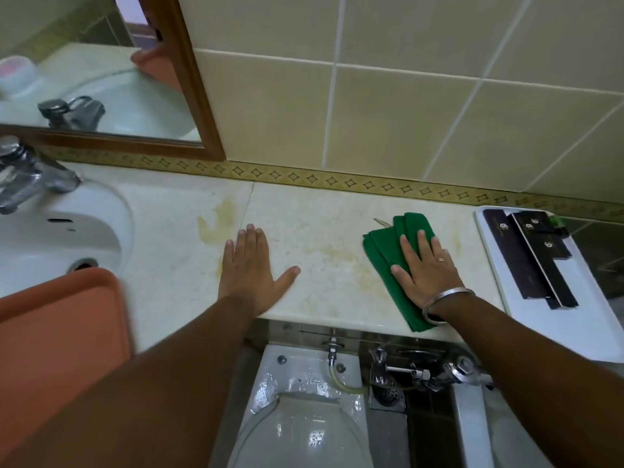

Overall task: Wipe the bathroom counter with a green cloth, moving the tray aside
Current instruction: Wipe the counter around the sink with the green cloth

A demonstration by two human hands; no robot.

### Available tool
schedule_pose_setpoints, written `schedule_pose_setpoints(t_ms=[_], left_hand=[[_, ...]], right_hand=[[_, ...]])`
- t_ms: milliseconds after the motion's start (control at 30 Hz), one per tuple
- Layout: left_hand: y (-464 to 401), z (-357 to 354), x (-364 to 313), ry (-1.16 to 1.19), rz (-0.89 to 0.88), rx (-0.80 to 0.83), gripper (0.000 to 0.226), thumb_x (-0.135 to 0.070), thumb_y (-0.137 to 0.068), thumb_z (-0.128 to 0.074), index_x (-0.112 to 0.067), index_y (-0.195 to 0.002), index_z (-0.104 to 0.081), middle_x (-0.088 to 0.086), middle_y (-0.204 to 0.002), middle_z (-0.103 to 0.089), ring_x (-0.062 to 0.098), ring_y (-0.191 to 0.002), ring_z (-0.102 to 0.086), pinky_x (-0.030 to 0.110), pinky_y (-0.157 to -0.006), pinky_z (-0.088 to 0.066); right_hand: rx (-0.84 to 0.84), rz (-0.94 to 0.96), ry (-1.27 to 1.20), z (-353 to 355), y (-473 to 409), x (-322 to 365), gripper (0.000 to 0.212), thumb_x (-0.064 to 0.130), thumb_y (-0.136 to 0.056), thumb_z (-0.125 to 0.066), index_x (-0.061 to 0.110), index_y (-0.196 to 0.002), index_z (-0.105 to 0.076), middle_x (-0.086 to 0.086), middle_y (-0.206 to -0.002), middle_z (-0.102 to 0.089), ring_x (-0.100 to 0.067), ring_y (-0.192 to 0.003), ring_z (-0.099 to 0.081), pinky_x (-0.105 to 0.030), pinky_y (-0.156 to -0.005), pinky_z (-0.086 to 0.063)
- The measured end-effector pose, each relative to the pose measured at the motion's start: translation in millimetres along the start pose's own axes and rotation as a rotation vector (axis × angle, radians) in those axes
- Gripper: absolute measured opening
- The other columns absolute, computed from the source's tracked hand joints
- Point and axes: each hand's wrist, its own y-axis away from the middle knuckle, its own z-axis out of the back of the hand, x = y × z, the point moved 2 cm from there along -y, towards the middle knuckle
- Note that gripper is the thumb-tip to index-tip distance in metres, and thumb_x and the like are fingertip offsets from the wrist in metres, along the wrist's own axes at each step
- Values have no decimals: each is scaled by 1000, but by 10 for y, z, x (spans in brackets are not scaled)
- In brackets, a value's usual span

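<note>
A person's right hand (pixel 426 269) presses flat, fingers together, on a folded green cloth (pixel 395 261) at four o'clock on the stained counter (pixel 314 214) — the left hand (pixel 251 269) rests palm-down at center, thumb splayed. The white tray (pixel 580 319) of dark packets (pixel 526 258) sits at three o'clock, just beside the cloth.

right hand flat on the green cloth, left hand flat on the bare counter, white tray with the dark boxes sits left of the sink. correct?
Not quite. The head view shows the white tray at the counter's far right end, not left of the sink. The rest holds: right hand flat on the green cloth, left hand flat on bare counter.
</note>
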Motion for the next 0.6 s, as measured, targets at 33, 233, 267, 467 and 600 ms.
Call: schedule_pose_setpoints(t_ms=[33, 233, 267, 467, 600], left_hand=[[7, 23, 2, -4, -1, -14, 105, -80, -83, -16, -4, -155, -1, 16, -164, 2, 30, -151, 2, 47, -122, -3], [76, -137, 107, 1, -13, -53, 107, -82, -81, -18, -5, -154, -7, 16, -164, -4, 30, -151, -3, 47, -122, -8], [67, -188, 114, 12, -16, -41, 107, -82, -81, -18, -5, -155, -7, 16, -164, -4, 30, -151, -3, 47, -122, -7], [-6, -348, 210, 13, 6, 0, 109, -81, -80, -17, -4, -155, -7, 16, -164, -2, 28, -151, 0, 46, -122, -4], [-165, -224, 171, 11, -21, -30, 109, -81, -80, -18, -3, -155, -7, 17, -164, -2, 28, -151, 0, 46, -122, -4]], right_hand=[[-21, -5, 14, -34, -46, 7, 69, 57, -94, -18, 27, -152, 3, -11, -161, 5, -34, -146, -2, -46, -118, -9], [-50, -40, 78, 129, -642, 518, 65, 48, -92, -12, 27, -152, 2, -16, -160, 1, -37, -146, -2, -48, -119, -7], [-70, 33, 138, 121, -663, 669, 65, 48, -91, -11, 28, -152, 0, -18, -159, -2, -39, -145, -5, -48, -118, -6], [-40, 794, 239, -265, 1, 235, 67, 42, -82, -43, 38, -147, -24, -13, -153, -31, -31, -138, -29, -55, -108, -29], [-14, 318, 111, 120, -694, 95, 65, 38, -86, -34, 44, -146, -11, -12, -159, -16, -35, -143, -19, -47, -115, -17]])
